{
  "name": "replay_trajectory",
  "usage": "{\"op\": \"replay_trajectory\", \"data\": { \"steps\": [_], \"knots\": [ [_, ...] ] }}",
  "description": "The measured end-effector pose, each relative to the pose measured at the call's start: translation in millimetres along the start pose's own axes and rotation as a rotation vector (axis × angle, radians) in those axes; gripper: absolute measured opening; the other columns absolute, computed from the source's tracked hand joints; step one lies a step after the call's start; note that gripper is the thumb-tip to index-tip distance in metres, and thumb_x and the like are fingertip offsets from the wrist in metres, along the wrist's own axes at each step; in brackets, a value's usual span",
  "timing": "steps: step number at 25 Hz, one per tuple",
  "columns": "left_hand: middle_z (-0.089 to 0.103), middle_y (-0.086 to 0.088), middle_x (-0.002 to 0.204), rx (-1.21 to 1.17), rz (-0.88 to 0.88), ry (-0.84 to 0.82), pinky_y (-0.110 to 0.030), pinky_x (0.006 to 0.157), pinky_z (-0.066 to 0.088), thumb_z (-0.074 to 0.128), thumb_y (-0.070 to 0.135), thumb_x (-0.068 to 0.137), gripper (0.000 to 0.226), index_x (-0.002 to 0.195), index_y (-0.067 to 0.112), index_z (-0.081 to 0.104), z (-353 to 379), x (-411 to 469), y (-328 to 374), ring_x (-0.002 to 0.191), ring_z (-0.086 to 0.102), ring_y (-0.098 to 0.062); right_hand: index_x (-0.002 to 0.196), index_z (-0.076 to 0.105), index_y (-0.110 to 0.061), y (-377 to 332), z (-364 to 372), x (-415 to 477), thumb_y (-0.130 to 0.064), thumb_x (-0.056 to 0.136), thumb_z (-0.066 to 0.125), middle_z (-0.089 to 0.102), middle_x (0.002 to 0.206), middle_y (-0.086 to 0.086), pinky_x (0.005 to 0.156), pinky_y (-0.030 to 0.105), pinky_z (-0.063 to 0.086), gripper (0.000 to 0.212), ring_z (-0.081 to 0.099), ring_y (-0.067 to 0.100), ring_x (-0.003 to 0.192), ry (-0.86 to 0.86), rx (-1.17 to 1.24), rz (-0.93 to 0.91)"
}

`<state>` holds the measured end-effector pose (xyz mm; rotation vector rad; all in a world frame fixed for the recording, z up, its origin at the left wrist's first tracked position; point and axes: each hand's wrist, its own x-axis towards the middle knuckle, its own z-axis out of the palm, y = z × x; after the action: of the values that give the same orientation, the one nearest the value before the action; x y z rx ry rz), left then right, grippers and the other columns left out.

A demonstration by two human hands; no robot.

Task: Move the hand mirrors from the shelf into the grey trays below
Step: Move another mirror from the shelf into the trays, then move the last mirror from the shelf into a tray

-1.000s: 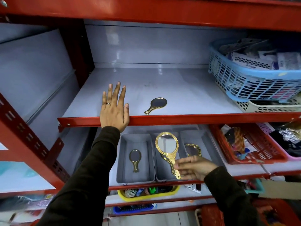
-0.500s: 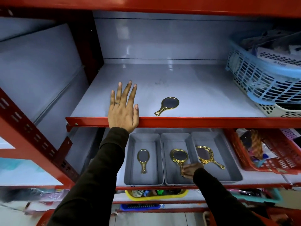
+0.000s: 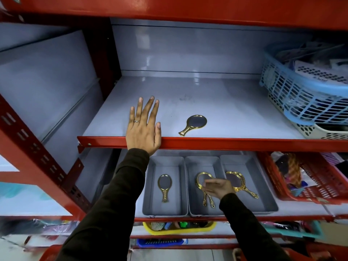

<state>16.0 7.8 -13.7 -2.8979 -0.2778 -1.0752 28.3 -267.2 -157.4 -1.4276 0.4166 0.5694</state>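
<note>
Dark sleeves, bare hands, one ring

Both arms are covered by long sleeves of a dark brown-black fabric, close-fitting and plain, with soft-looking cuffs that end at the wrists. The left hand [image 3: 143,129] is bare apart from a thin band ring [image 3: 136,121] on one finger, pale metal with a small raised setting. The right hand [image 3: 218,187] wears nothing and appears motion-blurred.

one hand mirror [image 3: 194,124] lies near the shelf [image 3: 235,110] front edge, right of the left hand [image 3: 144,129] resting flat there. below, three trays [image 3: 148,210] sit side by side, mirrors in each; the right hand [image 3: 218,187] hovers over the middle tray [image 3: 194,211].
</note>
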Motion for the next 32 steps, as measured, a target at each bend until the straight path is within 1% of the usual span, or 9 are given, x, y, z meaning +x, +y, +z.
{"op": "replay_trajectory", "data": {
  "steps": [3,5,8,10,13,18,23,29,32],
  "knots": [
    [0.017,-0.004,0.161,0.027,0.004,-0.002,-0.043,0.122,0.006,0.026,0.036,0.091,0.065,0.153,0.015,0.018,0,-5,0,0.150,0.009,-0.026,0.099,0.071,0.002,-53,37,-60,-0.001,0.079,0.072,0.074,0.102,0.022,0.070,0.029,0.062,0.021,0.074,0.025,0.077,-0.233,-0.189,-0.310],
    [0.017,-0.004,0.161,-0.005,-0.008,-0.014,-0.042,0.122,0.005,0.027,0.035,0.091,0.065,0.153,0.014,0.018,1,-2,2,0.150,0.009,-0.026,0.093,0.076,-0.007,-95,65,-89,-0.006,0.076,0.077,0.078,0.089,0.012,0.070,0.028,0.062,0.018,0.074,0.022,0.076,-0.273,-0.260,-0.535],
    [0.017,-0.004,0.161,-0.015,-0.001,0.006,-0.041,0.122,0.004,0.030,0.034,0.091,0.065,0.153,0.014,0.019,-7,-4,-2,0.150,0.009,-0.026,0.079,0.077,-0.011,-150,101,-103,-0.024,0.078,0.075,0.075,0.072,0.006,0.069,0.030,0.059,0.014,0.071,0.022,0.067,0.131,-0.494,-0.840],
    [0.017,-0.003,0.161,-0.012,0.001,-0.028,-0.041,0.122,0.004,0.032,0.033,0.091,0.066,0.153,0.014,0.019,-6,0,2,0.150,0.008,-0.025,0.079,0.069,-0.006,-174,116,-91,-0.042,0.079,0.071,0.064,0.070,0.004,0.067,0.025,0.050,0.036,0.065,0.022,0.069,0.400,-0.885,-0.776],
    [0.017,-0.003,0.161,-0.013,0.003,-0.047,-0.042,0.123,0.006,0.030,0.034,0.091,0.066,0.153,0.015,0.018,-7,-5,1,0.151,0.008,-0.025,0.091,0.060,-0.008,-187,131,-80,-0.047,0.076,0.072,0.054,0.079,0.005,0.067,0.027,0.046,0.043,0.066,0.025,0.084,0.438,-1.203,-0.501],
    [0.015,-0.004,0.161,-0.025,0.008,-0.041,-0.041,0.122,0.004,0.031,0.034,0.091,0.067,0.153,0.014,0.017,-7,-3,-1,0.150,0.008,-0.025,0.091,0.059,-0.008,-198,131,-66,-0.036,0.077,0.073,0.058,0.082,0.007,0.079,0.029,0.053,0.035,0.066,0.024,0.084,0.398,-1.147,-0.424],
    [0.014,-0.003,0.162,-0.028,0.009,-0.051,-0.042,0.122,0.005,0.029,0.035,0.091,0.067,0.154,0.015,0.016,-6,-2,-2,0.151,0.006,-0.025,0.101,0.064,-0.007,-203,121,-64,-0.027,0.076,0.075,0.054,0.074,0.006,0.069,0.028,0.049,0.034,0.064,0.023,0.079,0.496,-1.100,-0.379],
    [0.015,-0.003,0.161,-0.036,0.011,-0.042,-0.041,0.122,0.004,0.031,0.035,0.090,0.067,0.153,0.015,0.018,-5,-2,-3,0.150,0.008,-0.025,0.112,0.061,-0.004,-202,116,-61,-0.026,0.076,0.075,0.069,0.102,0.013,0.080,0.031,0.054,0.044,0.069,0.027,0.097,0.489,-1.125,-0.379],
    [0.015,-0.003,0.161,-0.033,0.017,-0.042,-0.041,0.122,0.004,0.032,0.034,0.090,0.067,0.153,0.015,0.019,-6,-2,-2,0.150,0.008,-0.025,0.099,0.060,-0.005,-205,109,-55,-0.031,0.074,0.076,0.062,0.088,0.011,0.079,0.031,0.053,0.040,0.065,0.025,0.083,0.449,-1.117,-0.331]
  ]
}}
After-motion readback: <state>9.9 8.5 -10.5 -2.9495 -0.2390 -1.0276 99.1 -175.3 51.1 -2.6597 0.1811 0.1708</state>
